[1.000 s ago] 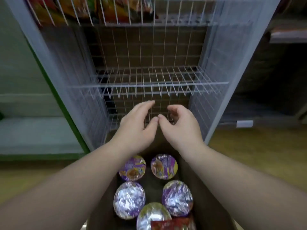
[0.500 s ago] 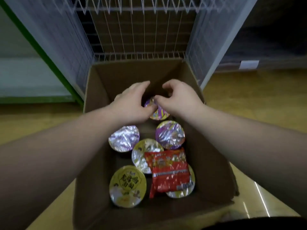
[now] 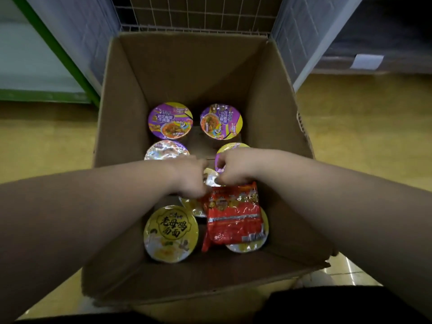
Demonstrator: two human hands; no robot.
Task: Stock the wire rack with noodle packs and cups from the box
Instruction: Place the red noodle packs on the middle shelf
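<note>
An open cardboard box [image 3: 117,108] stands on the floor before the wire rack [image 3: 198,17]. Inside are two purple-lidded noodle cups [image 3: 170,120] [image 3: 221,121] at the far end, a shiny-lidded cup [image 3: 166,149], a yellow-lidded cup [image 3: 170,233] near me, and a red noodle pack [image 3: 235,218] lying over other cups. My left hand [image 3: 189,178] and my right hand [image 3: 233,167] are both down in the box, fingers curled over the pack's far edge and pinching it. A purple cup [image 3: 231,147] is partly hidden behind my right hand.
The rack's white mesh sides [image 3: 88,36] rise on both sides of the box's far end. A green-edged shelf [image 3: 42,94] sits to the left. A dark shelf with a white label [image 3: 367,61] is at right. Yellow floor [image 3: 362,127] surrounds the box.
My view has tilted down from the rack into the box. Both hands drew back toward me from the far purple cups and now close on the red pack's far edge.
</note>
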